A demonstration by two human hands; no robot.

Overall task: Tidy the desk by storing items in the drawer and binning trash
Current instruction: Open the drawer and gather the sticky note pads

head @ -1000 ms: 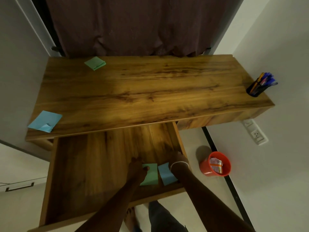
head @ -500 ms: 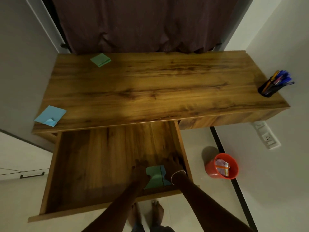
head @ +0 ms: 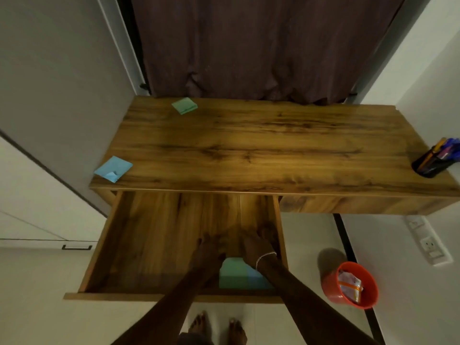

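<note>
Had left hand and right hand flat in the drawer, fingers spread, gripping nothing, just beyond green pad and blue pad at its 5 o'clock corner. Risked dragging both pads out on withdrawal, with wrists lying over them.

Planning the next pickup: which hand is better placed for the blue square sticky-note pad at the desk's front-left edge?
Left, probably: the left hand sits nearer the blue square sticky-note pad; the right hand, by the right wall of the open wooden drawer, would cross over.
</note>
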